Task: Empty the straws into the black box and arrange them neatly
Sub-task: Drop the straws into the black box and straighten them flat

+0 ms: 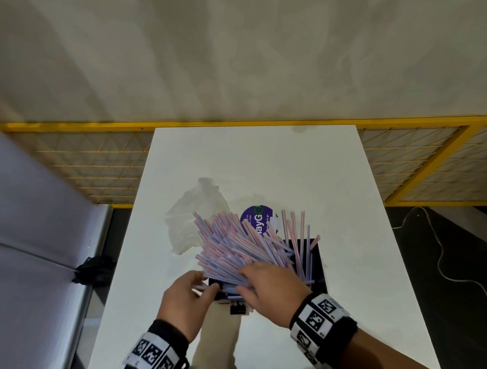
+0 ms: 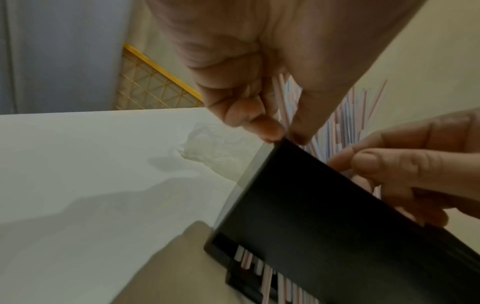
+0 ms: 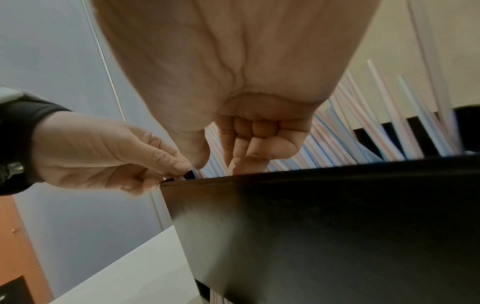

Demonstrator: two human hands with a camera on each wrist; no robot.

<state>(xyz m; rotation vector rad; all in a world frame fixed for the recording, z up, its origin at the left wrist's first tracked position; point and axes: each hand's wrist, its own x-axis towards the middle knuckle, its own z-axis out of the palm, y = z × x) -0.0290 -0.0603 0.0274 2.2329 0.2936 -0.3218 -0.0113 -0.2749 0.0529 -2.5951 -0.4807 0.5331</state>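
Observation:
A heap of pink-and-blue striped straws [image 1: 238, 244] lies across the black box [image 1: 316, 262] on the white table [image 1: 269, 163], leaning left over its rim, with a few upright at the right. My left hand [image 1: 203, 283] pinches straw ends at the box's near-left corner between thumb and fingers [image 2: 267, 125]. My right hand [image 1: 242, 279] lies on the near part of the heap, its fingers [image 3: 249, 156] curled over a bundle just inside the front wall [image 3: 337, 226]. More straw ends show through slots low in the box [image 2: 259, 265].
An empty clear plastic bag [image 1: 190, 217] with a purple label [image 1: 255, 219] lies behind the box. A yellow-framed mesh fence [image 1: 87, 160] runs past the table's far end. A white cable [image 1: 454, 269] trails on the dark floor at right; a black bundle [image 1: 93, 270] lies at left.

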